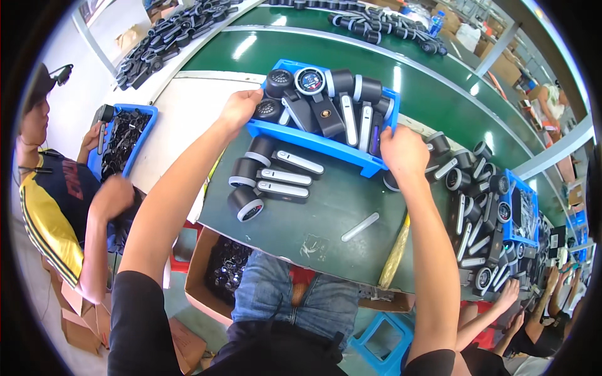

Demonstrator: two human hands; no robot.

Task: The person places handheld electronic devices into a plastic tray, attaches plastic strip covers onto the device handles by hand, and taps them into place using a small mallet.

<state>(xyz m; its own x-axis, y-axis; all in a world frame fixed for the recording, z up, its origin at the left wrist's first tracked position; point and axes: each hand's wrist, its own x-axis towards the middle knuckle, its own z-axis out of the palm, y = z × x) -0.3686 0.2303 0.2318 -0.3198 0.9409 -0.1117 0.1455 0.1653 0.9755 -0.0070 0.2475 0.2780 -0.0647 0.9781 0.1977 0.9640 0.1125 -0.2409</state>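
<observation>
Between my hands is a blue plastic bin (313, 145), filled with black devices that look like small handheld fans (328, 118), with round drum-shaped heads and grey-striped handles. My left hand (239, 108) is closed on the bin's left end. At its right end, my right hand (405, 150) grips the rim, its fingers partly hidden. On the green table in front of the bin lie several more of these fans (276, 178), handles pointing right. A loose light-grey strip (360, 227) rests alone nearer to me.
Fans crowd the bench at right beside another blue bin (522, 210). Behind runs a green conveyor (210, 55). At left a person handles a fan over a blue tray (149, 111) of dark parts. A cardboard box (204, 276) and blue stool (384, 341) stand below.
</observation>
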